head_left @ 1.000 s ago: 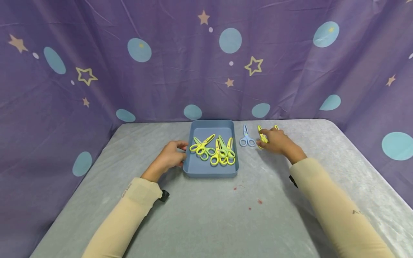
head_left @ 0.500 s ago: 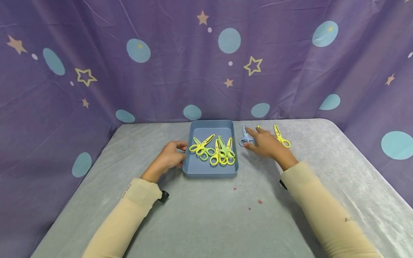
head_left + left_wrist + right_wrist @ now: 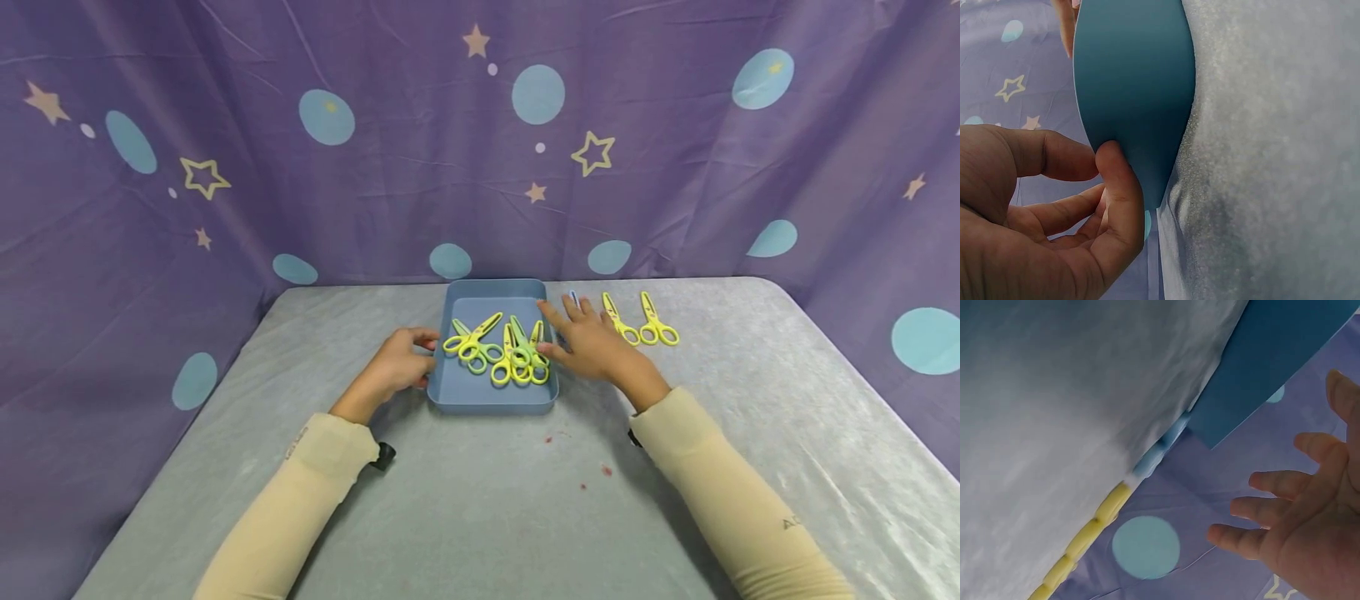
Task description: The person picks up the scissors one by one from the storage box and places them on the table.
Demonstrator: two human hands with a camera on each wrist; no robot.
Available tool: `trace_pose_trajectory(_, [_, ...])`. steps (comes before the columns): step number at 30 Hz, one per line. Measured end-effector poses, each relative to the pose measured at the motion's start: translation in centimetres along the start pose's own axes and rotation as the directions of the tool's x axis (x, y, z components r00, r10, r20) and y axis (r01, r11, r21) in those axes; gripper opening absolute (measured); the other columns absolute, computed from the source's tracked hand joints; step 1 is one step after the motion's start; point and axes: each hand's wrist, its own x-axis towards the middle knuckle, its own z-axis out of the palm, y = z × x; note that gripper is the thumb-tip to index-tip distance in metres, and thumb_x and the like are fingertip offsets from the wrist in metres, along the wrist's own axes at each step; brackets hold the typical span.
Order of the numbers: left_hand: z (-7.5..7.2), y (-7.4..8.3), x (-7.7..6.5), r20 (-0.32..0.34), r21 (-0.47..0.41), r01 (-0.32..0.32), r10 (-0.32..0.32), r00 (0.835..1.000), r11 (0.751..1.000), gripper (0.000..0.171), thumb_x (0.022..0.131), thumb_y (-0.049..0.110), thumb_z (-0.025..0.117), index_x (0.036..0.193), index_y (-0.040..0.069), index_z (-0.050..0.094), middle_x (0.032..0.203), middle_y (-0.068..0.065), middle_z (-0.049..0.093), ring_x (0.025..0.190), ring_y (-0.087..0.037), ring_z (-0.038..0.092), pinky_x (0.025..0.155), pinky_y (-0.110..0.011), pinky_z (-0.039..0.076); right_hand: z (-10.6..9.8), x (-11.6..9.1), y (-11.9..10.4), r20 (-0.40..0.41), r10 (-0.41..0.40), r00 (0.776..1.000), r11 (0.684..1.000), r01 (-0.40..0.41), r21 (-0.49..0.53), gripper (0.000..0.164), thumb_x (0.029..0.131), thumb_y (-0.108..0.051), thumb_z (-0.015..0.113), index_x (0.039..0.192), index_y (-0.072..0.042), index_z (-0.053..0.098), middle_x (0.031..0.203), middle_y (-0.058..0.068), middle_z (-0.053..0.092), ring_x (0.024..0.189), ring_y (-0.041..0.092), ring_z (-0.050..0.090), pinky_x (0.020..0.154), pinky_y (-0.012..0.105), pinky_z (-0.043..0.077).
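A blue-grey plastic tray (image 3: 487, 398) stands on the table with several yellow and green children's scissors (image 3: 475, 337) lying in it. At its left wall my left hand (image 3: 393, 367) pinches the edge; in the left wrist view the thumb (image 3: 1119, 181) lies on the outer wall and the index finger meets the rim. My right hand (image 3: 596, 350) spreads its fingers over the tray's right rim, holding nothing. Beneath it, blue scissors (image 3: 573, 297) are mostly hidden, only their tip showing. Two yellow scissors (image 3: 660, 330) lie just right of that hand.
A grey cloth covers the table (image 3: 480, 517), with a few small red marks near the middle. Behind it and at both sides hangs a purple curtain (image 3: 420, 200) patterned with stars and dots.
My right hand has moved left from the yellow scissors, past the blue scissors, to the tray's right edge. Both yellow scissors are now uncovered. My left hand has stayed at the tray.
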Motion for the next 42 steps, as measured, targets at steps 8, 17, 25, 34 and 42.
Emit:
trace_pose_trajectory(8, [0.1,0.2,0.0,0.005,-0.001,-0.007,0.007,1.000,1.000,0.063,0.087,-0.007,0.054,0.149,0.000,0.049,0.133,-0.017,0.052,0.084,-0.022,0.060,0.062,-0.032,0.057,0.6,0.3,-1.8,0.043,-0.005,0.999,1.000,0.004,0.011,0.075,0.105,-0.054,0.048,0.166,-0.027,0.014,0.169,0.023,0.006,0.152,0.049,-0.004,0.117,0.072,0.003])
trace_pose_trajectory(17, [0.2,0.3,0.0,0.003,0.009,0.005,-0.005,1.000,1.000,0.063,0.087,-0.006,0.054,0.149,0.002,0.050,0.134,-0.016,0.052,0.077,-0.020,0.060,0.063,-0.034,0.056,1.3,1.1,-4.3,0.068,-0.059,0.996,0.998,0.058,0.013,0.075,0.105,-0.054,0.047,0.166,-0.029,0.012,0.170,0.019,0.006,0.153,0.046,-0.005,0.119,0.070,0.003])
trace_pose_trajectory(25, [0.1,0.1,0.2,0.001,0.008,0.007,-0.007,1.000,1.000,0.063,0.087,-0.007,0.054,0.149,0.002,0.050,0.136,-0.017,0.053,0.078,-0.020,0.061,0.063,-0.034,0.057,2.0,2.2,-6.6,0.139,-0.069,0.988,0.997,0.072,-0.017,0.076,0.104,-0.057,0.045,0.166,-0.031,0.010,0.170,0.017,0.003,0.153,0.047,-0.004,0.120,0.068,0.002])
trace_pose_trajectory(34, [0.3,0.1,0.0,-0.001,0.015,0.002,-0.002,1.000,1.000,0.062,0.088,-0.007,0.054,0.149,0.001,0.050,0.136,-0.018,0.053,0.079,-0.020,0.061,0.063,-0.033,0.057,2.8,2.7,-7.2,0.188,-0.057,0.981,0.998,0.058,-0.001,0.076,0.104,-0.060,0.044,0.166,-0.028,0.014,0.169,0.022,0.006,0.153,0.049,0.002,0.120,0.067,0.007])
trace_pose_trajectory(42, [0.1,0.1,0.0,-0.008,0.012,0.006,-0.006,1.000,1.000,0.061,0.088,-0.007,0.054,0.149,0.001,0.051,0.135,-0.017,0.054,0.078,-0.019,0.061,0.062,-0.031,0.057,2.7,3.0,-7.5,0.319,-0.031,0.947,0.998,0.014,0.055,0.078,0.102,-0.063,0.042,0.166,-0.029,0.013,0.167,0.028,0.006,0.152,0.051,0.005,0.121,0.064,0.015])
